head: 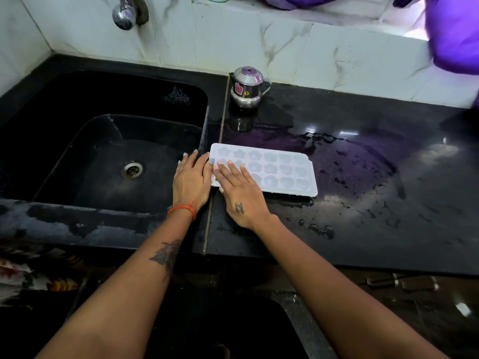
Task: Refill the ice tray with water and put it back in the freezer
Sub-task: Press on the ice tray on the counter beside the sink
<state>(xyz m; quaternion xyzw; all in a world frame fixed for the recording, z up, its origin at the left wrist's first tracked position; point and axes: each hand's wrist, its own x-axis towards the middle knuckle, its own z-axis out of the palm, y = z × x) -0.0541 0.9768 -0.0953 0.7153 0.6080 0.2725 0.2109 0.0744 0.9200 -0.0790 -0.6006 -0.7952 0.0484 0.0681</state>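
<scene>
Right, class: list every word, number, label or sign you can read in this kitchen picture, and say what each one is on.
"3": a small yellow round sticker on the steel pot on the counter.
Red and pink sticker beside it on the same pot: too blurred to read.
Mark on the back of the right hand: a tattoo, not clearly readable.
Ice tray: no text visible.

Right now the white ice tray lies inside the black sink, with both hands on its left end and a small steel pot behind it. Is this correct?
Not quite. The head view shows the white ice tray lying on the wet black counter, just right of the black sink, not inside it. The rest holds: the left hand and the right hand are on its left end, and the small steel pot stands behind it.
</scene>
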